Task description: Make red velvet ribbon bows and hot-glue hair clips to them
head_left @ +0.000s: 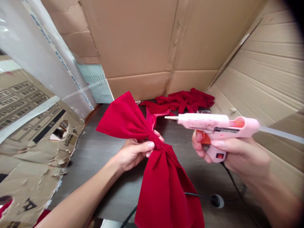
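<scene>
A large red fabric bow (pixel 168 186) is pinched at its gathered middle by my left hand (pixel 135 152), thumb in front and fingers behind. One loop fans out to the upper left; the other hangs toward the lower right. My right hand (pixel 242 155) grips a pink hot glue gun (pixel 204 122) by its handle, a finger at the orange trigger. The gun's nozzle points left, apart from the bow. A clear glue stick (pixel 280 133) sticks out of its back end, and a red switch shows on the handle.
Red fabric strips (pixel 187 99) lie piled at the back of the dark table (pixel 95 152). Cardboard walls (pixel 137 38) stand behind and to the right. A torn printed carton (pixel 30 133) is at the left. A black cable passes through a table grommet (pixel 217 201).
</scene>
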### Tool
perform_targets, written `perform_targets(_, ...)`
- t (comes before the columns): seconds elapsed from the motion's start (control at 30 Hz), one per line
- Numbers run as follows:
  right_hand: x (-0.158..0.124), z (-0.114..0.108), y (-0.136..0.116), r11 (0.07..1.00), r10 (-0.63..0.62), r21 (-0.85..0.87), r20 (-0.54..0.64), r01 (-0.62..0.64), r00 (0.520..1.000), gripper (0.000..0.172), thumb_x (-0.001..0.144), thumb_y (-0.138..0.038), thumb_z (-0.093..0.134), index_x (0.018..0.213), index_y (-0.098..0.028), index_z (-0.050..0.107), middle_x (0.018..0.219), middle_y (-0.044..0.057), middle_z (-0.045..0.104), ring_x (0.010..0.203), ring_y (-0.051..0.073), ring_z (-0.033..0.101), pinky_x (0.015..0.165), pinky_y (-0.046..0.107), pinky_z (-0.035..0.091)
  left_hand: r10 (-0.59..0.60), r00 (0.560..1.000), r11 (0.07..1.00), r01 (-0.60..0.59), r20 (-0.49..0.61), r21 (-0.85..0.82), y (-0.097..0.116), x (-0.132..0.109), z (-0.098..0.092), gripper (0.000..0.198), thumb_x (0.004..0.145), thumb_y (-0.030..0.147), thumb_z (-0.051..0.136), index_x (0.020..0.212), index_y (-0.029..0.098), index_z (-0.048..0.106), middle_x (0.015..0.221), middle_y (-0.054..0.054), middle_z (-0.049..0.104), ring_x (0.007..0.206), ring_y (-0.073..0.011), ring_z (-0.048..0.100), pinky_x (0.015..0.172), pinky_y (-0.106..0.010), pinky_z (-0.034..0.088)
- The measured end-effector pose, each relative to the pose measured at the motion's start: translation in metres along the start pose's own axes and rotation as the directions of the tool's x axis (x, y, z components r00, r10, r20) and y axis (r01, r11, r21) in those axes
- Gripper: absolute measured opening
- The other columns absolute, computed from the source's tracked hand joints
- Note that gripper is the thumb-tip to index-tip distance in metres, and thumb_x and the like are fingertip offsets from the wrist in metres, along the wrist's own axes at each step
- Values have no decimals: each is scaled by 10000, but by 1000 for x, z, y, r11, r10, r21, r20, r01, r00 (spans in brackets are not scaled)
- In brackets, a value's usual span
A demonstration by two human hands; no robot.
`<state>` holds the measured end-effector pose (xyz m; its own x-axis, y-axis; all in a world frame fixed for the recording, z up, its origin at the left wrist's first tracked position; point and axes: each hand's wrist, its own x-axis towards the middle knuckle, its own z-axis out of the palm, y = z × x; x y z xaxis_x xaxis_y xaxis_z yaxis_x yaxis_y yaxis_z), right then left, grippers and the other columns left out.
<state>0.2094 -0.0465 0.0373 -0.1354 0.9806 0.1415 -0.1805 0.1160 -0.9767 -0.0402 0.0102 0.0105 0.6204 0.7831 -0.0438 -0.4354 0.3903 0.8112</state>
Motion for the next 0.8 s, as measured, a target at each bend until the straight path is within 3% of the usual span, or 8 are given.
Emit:
perform_targets(0.13, -5, -5, 1, 991, 79, -113, 37, -74, 996, 248, 704, -402, 778, 805, -176, 757, 721, 85, 684, 562, 166, 625, 416, 230, 468, -2, 1000, 1000, 1, 31, 16, 1, 0, -1, 307, 682, 209, 861, 957, 131, 750, 899, -83, 734, 531, -25, 471, 510, -162, 363)
perform_targets(0.37, -10, -10, 8, 978, 111, -182, 57, -99, 992, 244, 682, -400, 802, 789, -185, 757, 679, 71, 668, 547, 148, 598, 417, 201, 463, 3, 1000, 1000, -4, 27, 27, 0, 0, -1, 346, 675, 224, 865, 968, 105, 724, 807, -78, 722, 500, -29, 434, 499, -183, 347)
perform_targets(0.57, -10, -14, 14, 979, 129, -174, 126, -106, 984, 247, 737, -439, 773, 794, -199, 751, 690, 62, 644, 591, 144, 582, 470, 204, 482, -2, 999, 1000, 1, 49, 18, -1, -1, -1, 314, 695, 202, 851, 974, 119, 734, 573, 17, 588, 485, -42, 429, 496, -180, 325)
perform_targets(0.8, -9, -13, 17, 980, 130, -172, 159, -102, 979, 258, 771, -431, 740, 730, -181, 692, 682, 43, 587, 600, 132, 540, 485, 199, 464, -5, 997, 999, 1, 72, 47, 0, -1, -2, 336, 708, 223, 841, 996, 104, 718, 736, -53, 685, 496, -43, 414, 503, -206, 326)
